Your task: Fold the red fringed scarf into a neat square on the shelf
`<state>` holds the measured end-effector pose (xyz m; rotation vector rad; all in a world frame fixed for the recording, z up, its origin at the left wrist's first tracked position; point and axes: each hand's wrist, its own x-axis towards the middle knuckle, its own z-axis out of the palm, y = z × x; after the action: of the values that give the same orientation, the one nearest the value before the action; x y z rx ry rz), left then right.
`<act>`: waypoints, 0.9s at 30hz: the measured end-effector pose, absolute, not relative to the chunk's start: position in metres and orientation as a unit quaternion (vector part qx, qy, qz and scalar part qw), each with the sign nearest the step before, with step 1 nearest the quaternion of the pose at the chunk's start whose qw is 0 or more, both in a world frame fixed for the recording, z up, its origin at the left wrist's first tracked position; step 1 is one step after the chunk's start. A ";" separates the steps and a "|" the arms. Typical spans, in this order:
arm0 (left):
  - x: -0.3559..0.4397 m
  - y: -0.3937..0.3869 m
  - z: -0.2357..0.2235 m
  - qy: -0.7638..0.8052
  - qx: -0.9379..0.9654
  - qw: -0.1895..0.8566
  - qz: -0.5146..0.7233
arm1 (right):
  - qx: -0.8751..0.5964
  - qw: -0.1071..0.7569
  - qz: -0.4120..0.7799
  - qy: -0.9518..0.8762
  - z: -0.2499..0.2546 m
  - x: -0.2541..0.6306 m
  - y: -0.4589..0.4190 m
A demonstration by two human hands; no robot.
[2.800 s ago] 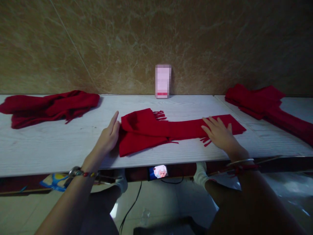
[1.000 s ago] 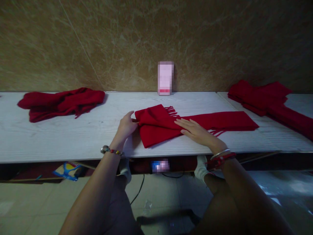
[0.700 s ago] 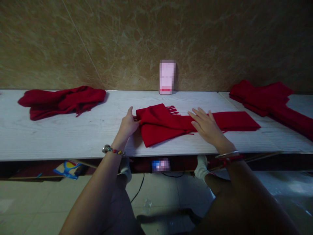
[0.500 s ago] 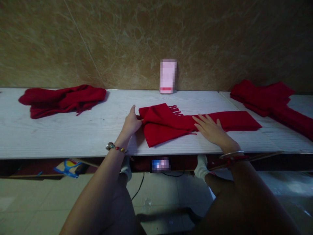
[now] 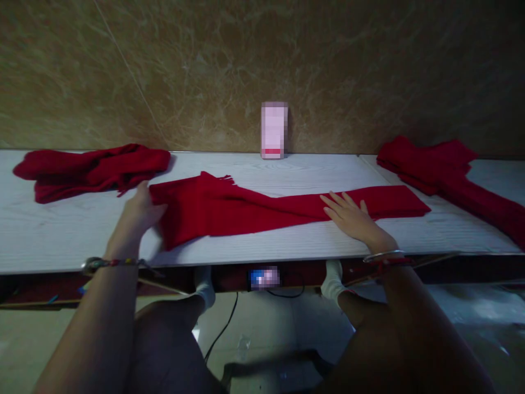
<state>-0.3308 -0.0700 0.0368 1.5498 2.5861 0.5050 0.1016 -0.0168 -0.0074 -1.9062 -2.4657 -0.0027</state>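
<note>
On the table (image 5: pixel 61 232), my right hand (image 5: pixel 353 220) lies spread on the scarf (image 5: pixel 238 212), apparently to anchor it while my left hand (image 5: pixel 139 214) pinches its end.

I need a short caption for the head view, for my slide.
Red scarf on a white table: right hand spread on it, left hand at its wider end.

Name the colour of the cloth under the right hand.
The cloth is red, with no pattern visible; it shows in the head view.
</note>
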 end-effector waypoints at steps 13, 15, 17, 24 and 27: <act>-0.328 -0.085 0.030 0.867 0.480 0.074 0.113 | -0.536 0.094 -0.004 -0.839 -0.010 0.086 -0.018; -0.332 -0.083 0.025 0.864 0.485 0.064 0.115 | -0.528 0.073 0.018 -0.846 -0.012 0.084 -0.019; -0.340 -0.083 0.024 0.863 0.488 0.057 0.121 | -0.526 0.054 0.030 -0.848 -0.013 0.084 -0.019; -0.354 -0.089 0.028 0.858 0.499 0.027 0.119 | -0.526 0.068 0.033 -0.847 -0.015 0.087 -0.017; -0.350 -0.082 0.034 0.796 0.602 -0.007 0.065 | -0.516 0.091 0.021 -0.852 -0.016 0.086 -0.019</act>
<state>-0.3504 -0.0815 0.0337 1.8988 2.5121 0.2060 0.0862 -0.0186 -0.0161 -1.5333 -2.5311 0.0638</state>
